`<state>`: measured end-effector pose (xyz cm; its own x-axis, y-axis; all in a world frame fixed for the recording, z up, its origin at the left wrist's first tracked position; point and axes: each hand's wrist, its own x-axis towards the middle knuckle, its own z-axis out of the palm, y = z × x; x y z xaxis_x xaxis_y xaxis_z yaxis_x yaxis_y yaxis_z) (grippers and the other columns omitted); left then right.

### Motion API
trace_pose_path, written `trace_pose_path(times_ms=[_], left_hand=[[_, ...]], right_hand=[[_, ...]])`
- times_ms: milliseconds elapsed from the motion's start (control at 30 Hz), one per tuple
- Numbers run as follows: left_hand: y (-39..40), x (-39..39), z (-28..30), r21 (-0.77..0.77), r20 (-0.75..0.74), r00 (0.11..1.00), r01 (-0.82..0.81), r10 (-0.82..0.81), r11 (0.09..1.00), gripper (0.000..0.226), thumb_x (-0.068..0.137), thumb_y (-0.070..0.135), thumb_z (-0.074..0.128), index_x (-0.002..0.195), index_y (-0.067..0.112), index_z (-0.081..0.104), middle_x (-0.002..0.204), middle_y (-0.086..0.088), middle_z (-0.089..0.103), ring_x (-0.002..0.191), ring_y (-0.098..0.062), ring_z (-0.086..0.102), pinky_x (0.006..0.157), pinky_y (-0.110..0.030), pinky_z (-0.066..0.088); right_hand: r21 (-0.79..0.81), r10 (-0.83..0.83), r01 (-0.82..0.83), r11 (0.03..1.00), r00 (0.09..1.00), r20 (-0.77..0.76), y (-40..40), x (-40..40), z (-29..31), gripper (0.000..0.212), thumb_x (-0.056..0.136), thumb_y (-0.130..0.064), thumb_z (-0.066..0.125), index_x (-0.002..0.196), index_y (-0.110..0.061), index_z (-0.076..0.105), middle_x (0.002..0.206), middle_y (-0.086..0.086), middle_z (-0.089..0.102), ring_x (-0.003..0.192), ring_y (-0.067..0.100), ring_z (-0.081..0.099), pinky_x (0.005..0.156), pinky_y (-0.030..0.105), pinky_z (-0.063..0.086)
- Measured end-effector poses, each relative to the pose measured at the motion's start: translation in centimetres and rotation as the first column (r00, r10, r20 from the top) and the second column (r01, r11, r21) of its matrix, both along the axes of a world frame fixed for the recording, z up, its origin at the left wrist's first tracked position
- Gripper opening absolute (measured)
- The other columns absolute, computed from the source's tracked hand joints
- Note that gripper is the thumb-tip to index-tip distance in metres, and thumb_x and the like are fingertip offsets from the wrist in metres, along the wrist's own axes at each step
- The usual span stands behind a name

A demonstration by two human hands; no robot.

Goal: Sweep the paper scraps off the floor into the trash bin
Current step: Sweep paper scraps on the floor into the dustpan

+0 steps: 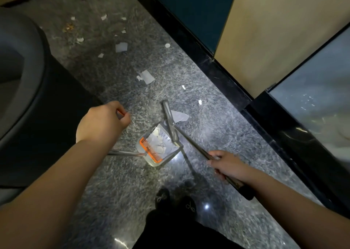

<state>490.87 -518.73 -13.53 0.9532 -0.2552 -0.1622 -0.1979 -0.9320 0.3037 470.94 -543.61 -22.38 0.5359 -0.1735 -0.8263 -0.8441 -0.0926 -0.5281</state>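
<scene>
A clear dustpan [151, 161] with an orange comb edge stands on the speckled grey floor and holds several white paper scraps. My left hand [103, 122] grips the top of the dustpan's long handle. My right hand [226, 164] grips the dark broom handle [191, 140]. The grey broom head [169, 118] rests at the dustpan's mouth, against a larger white scrap [180, 116]. More paper scraps [146, 77] lie scattered over the floor farther away, up to the top of the view.
A dark curved seat or bin [20, 81] fills the left side. A black skirting [217, 72] with blue and beige panels runs along the right. My dark shoes [174, 201] stand below the dustpan. Some orange-brown crumbs [69, 27] lie at the upper left.
</scene>
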Motion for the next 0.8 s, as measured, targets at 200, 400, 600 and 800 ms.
trace_pose_path(times_ms=[200, 400, 600, 800], left_hand=[[-0.8, 6.4, -0.5, 0.036, 0.057, 0.997, 0.04, -0.042, 0.999, 0.015, 0.089, 0.041, 0.063, 0.08, 0.031, 0.056, 0.068, 0.014, 0.057, 0.061, -0.01, 0.051, 0.05, -0.023, 0.035], [-2.5, 14.0, -2.4, 0.105, 0.044, 0.992, 0.114, -0.119, 0.988, 0.023, 0.088, 0.04, 0.065, 0.072, 0.032, 0.05, 0.069, 0.01, 0.057, 0.068, -0.017, 0.055, 0.054, -0.026, 0.038], [-4.2, 19.6, -3.8, 0.157, -0.012, 0.994, 0.111, -0.11, 0.981, 0.021, 0.086, 0.047, 0.064, 0.075, 0.031, 0.056, 0.076, 0.009, 0.061, 0.071, -0.017, 0.056, 0.054, -0.027, 0.035], [-5.8, 22.8, -4.3, 0.166, -0.033, 0.995, 0.103, -0.099, 0.981, 0.021, 0.087, 0.045, 0.065, 0.074, 0.031, 0.056, 0.068, 0.013, 0.055, 0.067, -0.015, 0.054, 0.055, -0.027, 0.038]], right_hand=[[-0.034, -0.182, 0.182, 0.983, 0.983, -0.007, -2.7, 3.9, -1.1, 0.026, 0.097, -0.009, 0.052, 0.121, -0.018, 0.049, 0.054, 0.011, 0.047, 0.029, 0.012, 0.04, 0.032, 0.018, 0.033], [-0.049, -0.335, 0.333, 0.942, 0.94, -0.061, -5.8, 8.3, -2.4, 0.018, 0.097, -0.01, 0.051, 0.113, -0.016, 0.052, 0.05, 0.01, 0.045, 0.029, 0.013, 0.036, 0.035, 0.016, 0.031], [-0.103, -0.401, 0.392, 0.914, 0.911, -0.093, -8.9, 12.4, -3.3, 0.017, 0.096, -0.005, 0.047, 0.112, -0.003, 0.052, 0.053, 0.01, 0.043, 0.028, 0.014, 0.035, 0.035, 0.016, 0.031], [-0.129, -0.391, 0.377, 0.917, 0.914, -0.107, -12.6, 16.7, -4.7, 0.018, 0.097, -0.005, 0.045, 0.114, -0.009, 0.05, 0.048, 0.008, 0.042, 0.028, 0.015, 0.036, 0.035, 0.017, 0.031]])
